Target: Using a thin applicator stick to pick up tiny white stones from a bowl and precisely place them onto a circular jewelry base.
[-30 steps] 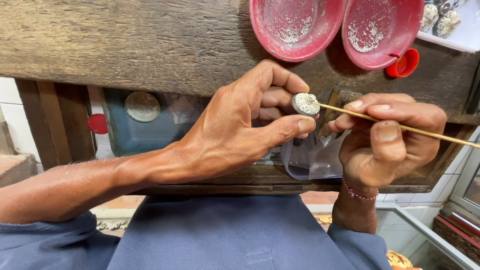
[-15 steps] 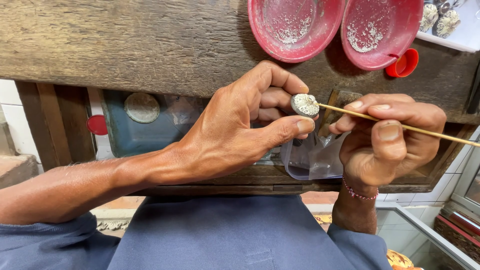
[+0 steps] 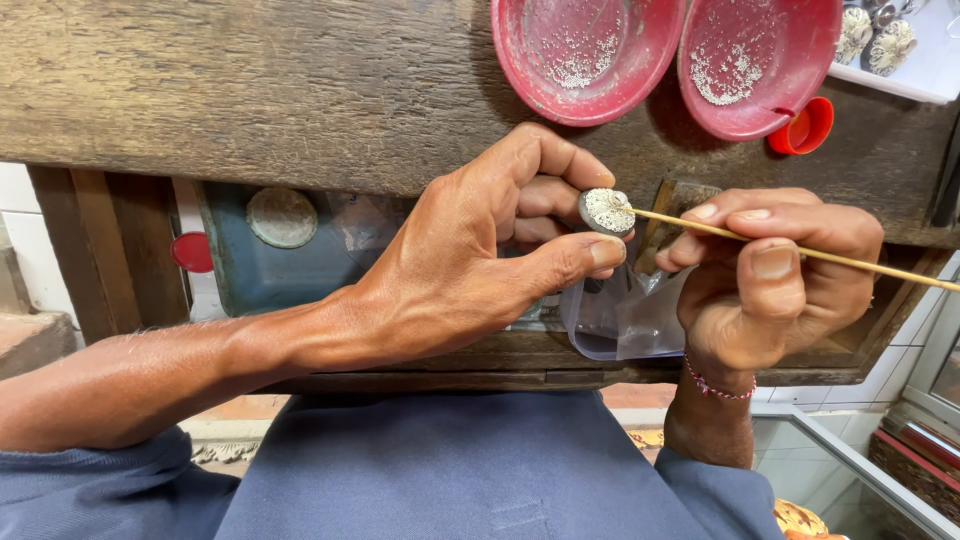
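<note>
Left hand [image 3: 470,260] pinches a small round silvery piece [image 3: 606,210] betw. thumb and fingertips, just off the wooden worktop's [image 3: 250,90] near edge. Right hand [image 3: 775,275] grips a thin wooden stick [image 3: 800,252], tip touching the piece; far end cut off at right. Clear plastic bag [image 3: 620,315] under both hands, contents unclear. Two red bowls [image 3: 585,50] w/ pale grains at far edge, tops cropped.

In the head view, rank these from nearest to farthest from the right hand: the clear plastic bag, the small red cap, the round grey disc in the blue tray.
Measured from the right hand:
1. Clear plastic bag: just left of it, under the fingers.
2. Small red cap: above it, on the wooden bench.
3. Round grey disc: far left, beyond the left hand.
</note>
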